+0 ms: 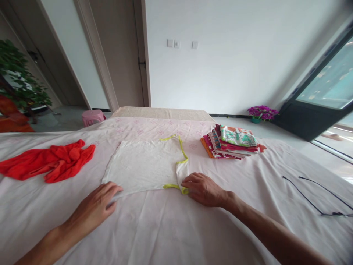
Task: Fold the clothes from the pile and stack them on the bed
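Note:
A white tank top [146, 165] with yellow-green trim lies spread on the bed, its hem to the left and its neck and shoulder end to the right. My left hand [100, 202] is at the near corner of the hem, fingers and thumb closed about the edge. At the near shoulder, my right hand [204, 189] pinches the trimmed cloth. The fingertips of both hands are partly hidden. Beyond my right hand sits a stack of folded clothes [230, 143], with a green and orange patterned piece on top.
A crumpled red garment [55, 160] lies at the left on the pale pink bed sheet [154, 228]. Dark-framed glasses [321, 213] rest at the right. Past the bed are a pink stool [93, 117], purple flowers [263, 112] in a pot, and a leafy plant [20, 77].

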`<move>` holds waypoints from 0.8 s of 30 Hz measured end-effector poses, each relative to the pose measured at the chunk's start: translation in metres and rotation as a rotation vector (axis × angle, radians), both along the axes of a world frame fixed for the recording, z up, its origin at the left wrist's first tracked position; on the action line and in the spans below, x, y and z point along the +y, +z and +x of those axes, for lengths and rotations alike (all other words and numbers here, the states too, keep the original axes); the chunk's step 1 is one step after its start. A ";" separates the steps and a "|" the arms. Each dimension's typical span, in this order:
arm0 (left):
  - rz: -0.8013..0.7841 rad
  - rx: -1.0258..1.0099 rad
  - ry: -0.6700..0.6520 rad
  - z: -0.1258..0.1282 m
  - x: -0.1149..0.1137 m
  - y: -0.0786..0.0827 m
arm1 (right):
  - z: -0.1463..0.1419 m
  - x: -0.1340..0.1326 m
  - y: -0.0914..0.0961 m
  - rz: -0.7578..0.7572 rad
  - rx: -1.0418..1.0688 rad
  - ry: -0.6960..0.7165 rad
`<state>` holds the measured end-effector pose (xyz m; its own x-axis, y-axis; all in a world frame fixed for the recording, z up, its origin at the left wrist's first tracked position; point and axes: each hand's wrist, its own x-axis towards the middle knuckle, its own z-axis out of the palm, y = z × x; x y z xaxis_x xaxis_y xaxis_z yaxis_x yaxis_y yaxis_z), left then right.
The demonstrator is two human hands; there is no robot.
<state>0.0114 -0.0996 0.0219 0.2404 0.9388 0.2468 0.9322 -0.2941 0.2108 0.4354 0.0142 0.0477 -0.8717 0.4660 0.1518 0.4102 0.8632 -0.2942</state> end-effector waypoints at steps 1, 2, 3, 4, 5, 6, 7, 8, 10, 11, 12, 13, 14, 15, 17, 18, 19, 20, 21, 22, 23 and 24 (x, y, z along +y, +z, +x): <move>0.014 0.018 0.020 -0.009 -0.002 -0.003 | -0.002 0.000 -0.002 0.037 -0.013 -0.008; 0.033 0.030 0.035 -0.016 -0.004 -0.006 | -0.004 0.001 -0.004 0.071 -0.022 -0.017; 0.045 0.036 0.043 -0.021 -0.005 -0.009 | -0.007 0.002 -0.006 0.098 -0.029 -0.026; 0.051 0.033 0.049 -0.026 -0.006 -0.010 | -0.009 0.004 -0.007 0.115 -0.034 -0.034; 0.051 0.019 0.055 -0.029 -0.005 -0.012 | -0.012 0.006 -0.008 0.124 -0.035 -0.045; 0.044 -0.004 0.066 -0.032 -0.005 -0.012 | -0.014 0.008 -0.008 0.123 -0.030 -0.059; 0.032 -0.036 0.085 -0.034 -0.003 -0.013 | -0.016 0.010 -0.007 0.115 -0.018 -0.080; 0.016 -0.080 0.115 -0.037 -0.001 -0.013 | -0.018 0.013 -0.007 0.097 0.004 -0.108; -0.040 -0.194 0.209 -0.042 0.007 -0.010 | -0.022 0.020 -0.004 0.029 0.088 -0.193; -0.077 -0.256 0.265 -0.045 0.013 -0.008 | -0.025 0.026 -0.002 -0.017 0.140 -0.253; -0.109 -0.312 0.319 -0.047 0.020 -0.006 | -0.028 0.033 0.000 -0.065 0.192 -0.322; -0.134 -0.358 0.364 -0.049 0.029 -0.002 | -0.033 0.041 0.002 -0.110 0.237 -0.393; -0.144 -0.388 0.399 -0.051 0.039 0.001 | -0.038 0.051 0.004 -0.147 0.266 -0.459; -0.139 -0.405 0.424 -0.052 0.051 0.004 | -0.044 0.063 0.005 -0.175 0.276 -0.518; -0.111 -0.414 0.461 -0.051 0.076 0.008 | -0.056 0.087 0.005 -0.207 0.253 -0.604; -0.096 -0.413 0.482 -0.051 0.089 0.010 | -0.061 0.098 0.004 -0.214 0.233 -0.634; -0.086 -0.413 0.501 -0.049 0.100 0.010 | -0.065 0.107 0.003 -0.216 0.213 -0.658; -0.079 -0.411 0.514 -0.048 0.110 0.009 | -0.068 0.114 0.001 -0.209 0.201 -0.684; -0.066 -0.401 0.516 -0.047 0.116 0.008 | -0.069 0.119 -0.001 -0.197 0.196 -0.708; -0.035 -0.377 0.511 -0.046 0.120 0.006 | -0.068 0.120 -0.003 -0.182 0.197 -0.735; 0.012 -0.336 0.492 -0.045 0.120 0.005 | -0.066 0.118 -0.004 -0.156 0.200 -0.766; 0.063 -0.284 0.457 -0.045 0.117 0.003 | -0.062 0.114 -0.005 -0.115 0.203 -0.784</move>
